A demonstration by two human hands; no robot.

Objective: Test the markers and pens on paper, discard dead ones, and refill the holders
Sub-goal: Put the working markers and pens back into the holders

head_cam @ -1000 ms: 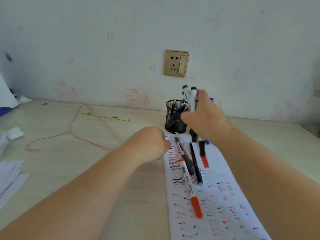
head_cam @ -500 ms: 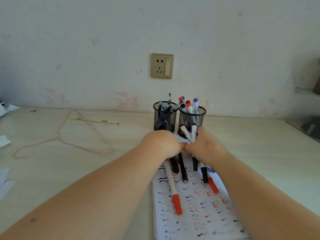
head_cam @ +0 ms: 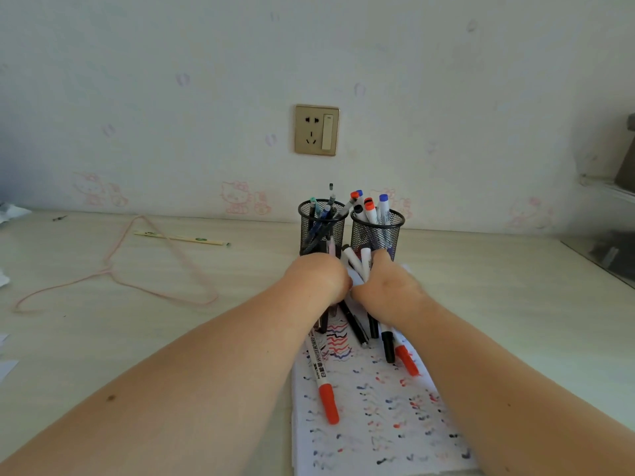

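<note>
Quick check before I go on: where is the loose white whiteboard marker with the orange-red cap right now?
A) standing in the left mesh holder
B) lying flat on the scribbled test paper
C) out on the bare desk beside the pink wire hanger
B: the white whiteboard marker with the orange-red cap lies flat on the scribble-covered white test paper, its cap pointing toward the camera, below the left hand.

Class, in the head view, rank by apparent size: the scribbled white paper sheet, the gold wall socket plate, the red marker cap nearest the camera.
1. Scribbled white paper sheet, helped by nearness.
2. Gold wall socket plate.
3. Red marker cap.
</note>
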